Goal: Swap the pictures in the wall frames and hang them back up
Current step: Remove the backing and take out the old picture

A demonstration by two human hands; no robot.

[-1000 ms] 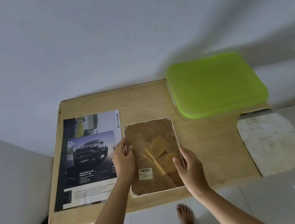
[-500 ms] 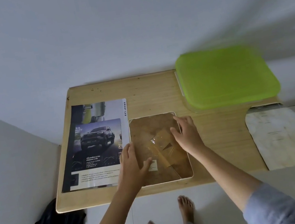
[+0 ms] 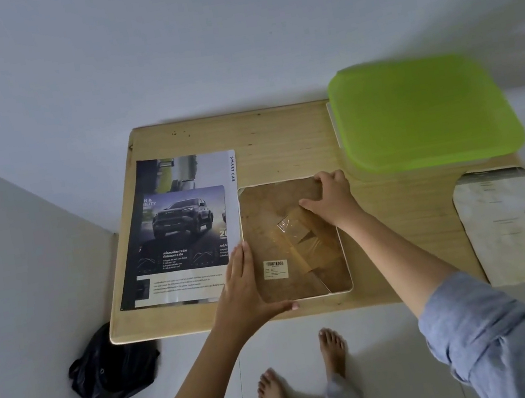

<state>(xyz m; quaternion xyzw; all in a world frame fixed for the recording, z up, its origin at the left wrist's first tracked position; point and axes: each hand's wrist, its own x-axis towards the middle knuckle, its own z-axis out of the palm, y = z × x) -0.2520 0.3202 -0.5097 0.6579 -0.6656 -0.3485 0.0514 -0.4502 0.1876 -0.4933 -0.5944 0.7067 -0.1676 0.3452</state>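
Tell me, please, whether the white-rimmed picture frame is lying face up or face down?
Face down: the white-rimmed picture frame shows its brown backing board and barcode sticker upward.

Frame (image 3: 265, 226) face down, car picture (image 3: 183, 233) just beside it

The white-rimmed frame lies flat on the wooden table (image 3: 278, 133), its brown backing board (image 3: 255, 207) upward, with a small barcode label (image 3: 275, 269) and wrinkled clear tape (image 3: 288, 229) on it. The glossy picture lies face up at its left.
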